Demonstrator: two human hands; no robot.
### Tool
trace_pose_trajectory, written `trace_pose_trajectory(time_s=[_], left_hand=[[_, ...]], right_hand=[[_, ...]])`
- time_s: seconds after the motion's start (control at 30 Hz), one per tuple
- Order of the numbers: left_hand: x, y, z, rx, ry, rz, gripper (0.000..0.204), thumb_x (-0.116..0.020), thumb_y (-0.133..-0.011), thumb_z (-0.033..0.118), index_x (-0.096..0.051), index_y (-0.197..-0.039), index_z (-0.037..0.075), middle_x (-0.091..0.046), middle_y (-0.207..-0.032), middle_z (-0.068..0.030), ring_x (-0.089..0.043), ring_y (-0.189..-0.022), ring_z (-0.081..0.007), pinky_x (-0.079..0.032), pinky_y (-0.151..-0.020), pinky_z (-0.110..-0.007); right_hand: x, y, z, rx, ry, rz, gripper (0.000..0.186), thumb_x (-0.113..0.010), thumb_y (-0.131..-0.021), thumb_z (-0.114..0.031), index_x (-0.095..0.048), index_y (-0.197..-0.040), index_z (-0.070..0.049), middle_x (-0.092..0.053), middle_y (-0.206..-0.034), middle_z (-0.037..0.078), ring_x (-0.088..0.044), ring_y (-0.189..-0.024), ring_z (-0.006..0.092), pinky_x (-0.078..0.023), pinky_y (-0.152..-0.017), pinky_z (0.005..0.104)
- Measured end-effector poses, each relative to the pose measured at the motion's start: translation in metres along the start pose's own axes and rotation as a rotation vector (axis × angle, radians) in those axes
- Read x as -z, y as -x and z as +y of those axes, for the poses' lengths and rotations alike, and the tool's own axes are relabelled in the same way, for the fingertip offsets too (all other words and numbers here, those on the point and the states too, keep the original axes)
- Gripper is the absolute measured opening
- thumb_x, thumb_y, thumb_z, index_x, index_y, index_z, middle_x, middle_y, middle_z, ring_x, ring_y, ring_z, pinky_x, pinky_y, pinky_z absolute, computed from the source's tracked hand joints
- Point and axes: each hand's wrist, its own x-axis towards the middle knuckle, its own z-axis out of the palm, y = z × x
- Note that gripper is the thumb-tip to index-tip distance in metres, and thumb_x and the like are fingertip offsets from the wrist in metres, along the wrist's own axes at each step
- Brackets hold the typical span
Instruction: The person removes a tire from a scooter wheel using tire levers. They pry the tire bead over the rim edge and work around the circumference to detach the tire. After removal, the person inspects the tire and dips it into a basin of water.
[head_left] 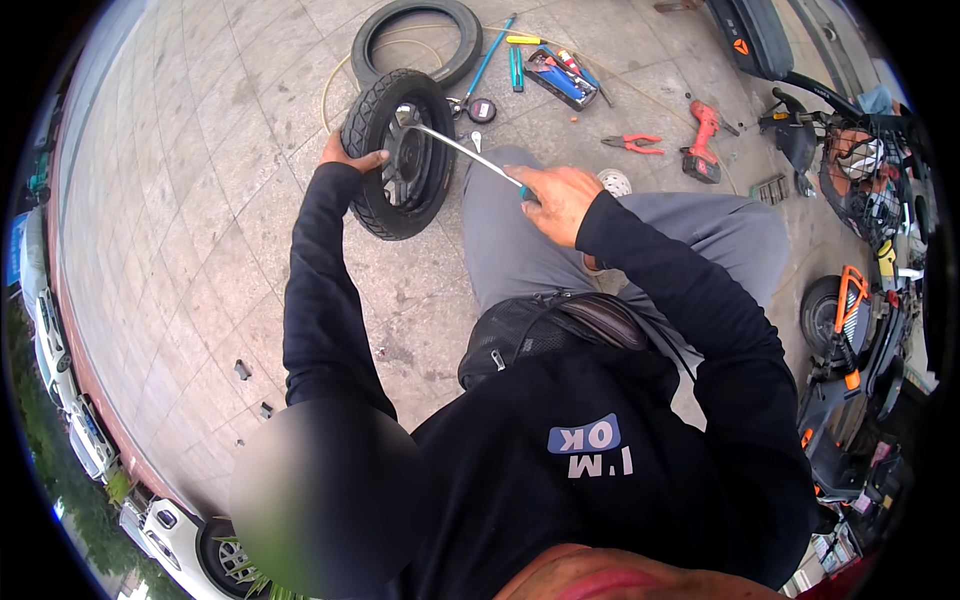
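A small black scooter wheel [400, 155] stands upright on the paved ground [200, 200], just ahead of the person's knees. The left hand [345, 155] clasps its tread, steadying it. The right hand [560, 195] is closed around a long metal lever [460, 150] whose tip sits at the rim, so the tyre seems mid-prying; levering further calls for firm bracing.

A wheel [399, 152] stands upright on the paved floor [200, 220] at upper centre, the left hand [350, 156] on its left edge. The right hand [556, 196], to its right, holds a long metal tool [462, 149] reaching into the rim. Behind the wheel lies a loose tyre [417, 35]; pliers [632, 143] and a cordless drill [701, 140] lie at upper right, scooters [850, 330] along the right edge.
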Motion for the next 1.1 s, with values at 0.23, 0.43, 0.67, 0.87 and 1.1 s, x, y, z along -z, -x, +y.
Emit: trace_pose_trajectory(time_s=[0.23, 0.43, 0.67, 0.87, 1.1], left_hand=[[-0.020, 0.042, 0.009, 0.091, -0.125, 0.276, 0.095, -0.091, -0.062, 0.041, -0.051, -0.139, 0.001, -0.068, -0.119, -0.0231, -0.067, -0.112, -0.0354, -0.051, -0.098, -0.041], [-0.010, 0.028, 0.015, 0.098, -0.102, 0.252, 0.087, -0.090, -0.061, 0.042, -0.059, -0.133, 0.004, -0.071, -0.117, -0.0198, -0.068, -0.111, -0.0331, -0.051, -0.098, -0.040], [-0.014, 0.018, 0.005, 0.138, -0.139, 0.253, 0.095, -0.090, -0.058, 0.044, -0.057, -0.137, 0.002, -0.069, -0.120, -0.0221, -0.067, -0.113, -0.0337, -0.050, -0.101, -0.038], [0.001, -0.002, -0.062, 0.092, 0.040, 0.283, 0.090, -0.093, -0.061, 0.041, -0.058, -0.131, -0.005, -0.071, -0.116, -0.0217, -0.070, -0.105, -0.0310, -0.054, -0.093, -0.038], [0.002, -0.006, -0.057, 0.168, 0.019, 0.357, 0.093, -0.093, -0.060, 0.037, -0.055, -0.132, -0.006, -0.069, -0.118, -0.0238, -0.069, -0.108, -0.0328, -0.053, -0.095, -0.039]], right_hand=[[0.094, -0.009, -0.056, 0.263, 0.631, -0.059, 0.044, -0.063, -0.081, -0.007, -0.065, -0.125, -0.011, -0.071, -0.087, 0.014, -0.071, -0.085, 0.0313, -0.056, -0.073, 0.0436], [0.122, -0.044, -0.104, 0.285, 0.799, -0.139, 0.025, -0.067, -0.076, -0.005, -0.073, -0.100, -0.009, -0.073, -0.088, 0.014, -0.073, -0.087, 0.0309, -0.058, -0.076, 0.0436], [0.147, -0.100, -0.131, 0.279, 0.728, -0.315, 0.024, -0.066, -0.080, -0.021, -0.077, -0.091, -0.002, -0.073, -0.092, 0.023, -0.072, -0.093, 0.0354, -0.057, -0.080, 0.0423], [0.088, -0.100, -0.090, 0.394, 0.675, -0.074, 0.027, -0.066, -0.076, -0.004, -0.074, -0.101, -0.011, -0.073, -0.088, 0.014, -0.072, -0.089, 0.0330, -0.057, -0.074, 0.0457], [-0.071, -0.134, 0.101, 0.197, 0.149, 0.042, 0.038, -0.069, -0.091, -0.024, -0.063, -0.128, -0.020, -0.071, -0.109, 0.010, -0.066, -0.107, 0.0325, -0.051, -0.091, 0.0489]])
